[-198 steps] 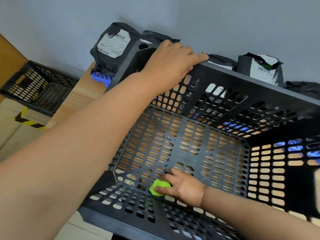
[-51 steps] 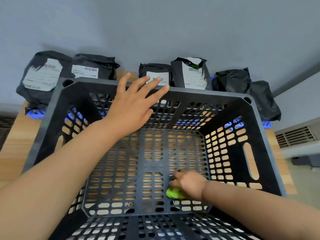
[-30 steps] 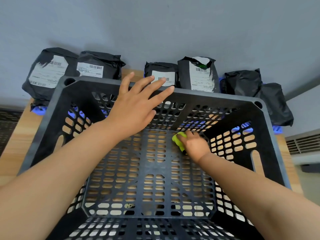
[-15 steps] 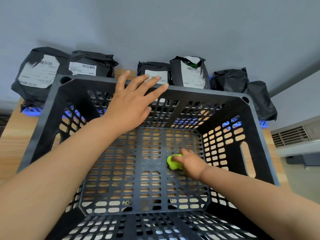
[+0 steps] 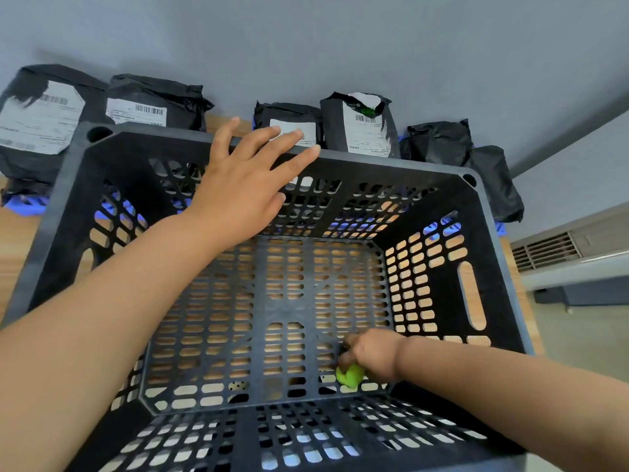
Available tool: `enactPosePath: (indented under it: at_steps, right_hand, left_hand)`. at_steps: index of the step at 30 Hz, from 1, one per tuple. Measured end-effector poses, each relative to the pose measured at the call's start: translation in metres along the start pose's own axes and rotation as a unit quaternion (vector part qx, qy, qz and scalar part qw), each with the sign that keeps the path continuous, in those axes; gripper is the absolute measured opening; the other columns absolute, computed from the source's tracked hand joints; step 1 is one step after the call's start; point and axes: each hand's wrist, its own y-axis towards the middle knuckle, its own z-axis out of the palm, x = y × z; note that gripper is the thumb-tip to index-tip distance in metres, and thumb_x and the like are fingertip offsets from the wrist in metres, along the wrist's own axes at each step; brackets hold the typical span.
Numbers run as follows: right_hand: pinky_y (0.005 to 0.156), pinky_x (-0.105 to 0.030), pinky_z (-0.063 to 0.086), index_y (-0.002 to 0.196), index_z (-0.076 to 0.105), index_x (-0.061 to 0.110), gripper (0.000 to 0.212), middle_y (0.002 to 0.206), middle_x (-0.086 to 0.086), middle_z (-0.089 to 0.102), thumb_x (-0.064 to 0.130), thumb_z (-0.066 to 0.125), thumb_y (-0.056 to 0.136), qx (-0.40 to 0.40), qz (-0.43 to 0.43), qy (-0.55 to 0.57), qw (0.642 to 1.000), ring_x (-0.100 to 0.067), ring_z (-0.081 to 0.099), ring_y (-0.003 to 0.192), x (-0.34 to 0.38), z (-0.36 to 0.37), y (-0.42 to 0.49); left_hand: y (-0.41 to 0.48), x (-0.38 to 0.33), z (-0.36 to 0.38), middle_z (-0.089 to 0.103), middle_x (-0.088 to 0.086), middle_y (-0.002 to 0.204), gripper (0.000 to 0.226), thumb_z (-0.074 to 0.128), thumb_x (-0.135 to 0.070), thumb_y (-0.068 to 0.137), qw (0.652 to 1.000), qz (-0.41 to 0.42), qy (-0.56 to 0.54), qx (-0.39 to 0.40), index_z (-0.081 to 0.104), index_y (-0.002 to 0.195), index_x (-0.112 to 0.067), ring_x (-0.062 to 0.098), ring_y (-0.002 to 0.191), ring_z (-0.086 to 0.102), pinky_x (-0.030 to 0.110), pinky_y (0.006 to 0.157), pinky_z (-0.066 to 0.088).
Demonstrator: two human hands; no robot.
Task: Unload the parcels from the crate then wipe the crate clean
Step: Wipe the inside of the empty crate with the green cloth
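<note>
Black slotted crate [image 5: 391, 163], empty, on wooden table [image 5: 17, 240]. Black parcels [image 5: 366, 126], unloaded, lined along table's far edge. Left hand [image 5: 245, 180], fingers straight, apparently steadying crate's far rim. Right hand [image 5: 372, 352], clenched round green cloth [image 5: 350, 375], wiping crate floor's near-right corner.

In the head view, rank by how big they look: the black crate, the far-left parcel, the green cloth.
Largest: black crate, by far.
Then far-left parcel.
Smallest: green cloth, partly hidden in the right hand.
</note>
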Motion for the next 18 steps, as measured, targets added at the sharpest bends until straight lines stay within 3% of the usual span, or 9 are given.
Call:
enactPosePath:
  at_steps: [5,12,18]
  right_hand:
    - [0.093,-0.042,0.049,0.133,0.049,0.032,0.05,0.132,-0.007,0.046,0.013,0.059,0.088,-0.005,0.005,0.03,1.0,-0.033,0.054,0.112,-0.006,0.003,0.001]
    - [0.094,-0.034,0.045,0.132,0.049,0.031,0.046,0.133,-0.006,0.046,0.013,0.055,0.09,-0.166,0.139,0.092,0.972,-0.029,0.054,0.115,-0.045,-0.026,0.022]
    - [0.086,-0.039,0.047,0.133,0.047,0.026,0.046,0.13,-0.011,0.044,0.012,0.054,0.09,-0.277,0.253,0.067,0.924,-0.032,0.047,0.116,-0.072,-0.059,0.035]
  left_hand:
    - [0.0,-0.002,-0.001,0.034,0.006,0.15,0.075,0.064,-0.021,0.082,1.0,0.0,0.005,-0.005,0.028,0.147,-0.028,0.03,0.135,0.032,0.056,0.111,0.005]
    - [0.001,-0.003,-0.002,0.035,0.005,0.15,0.075,0.064,-0.021,0.081,1.0,-0.003,0.013,-0.006,0.029,0.147,-0.028,0.03,0.135,0.033,0.055,0.11,0.006]
    - [0.001,-0.003,-0.001,0.034,0.004,0.151,0.074,0.062,-0.02,0.082,1.0,-0.009,0.013,-0.001,0.028,0.147,-0.029,0.028,0.136,0.032,0.053,0.111,0.007]
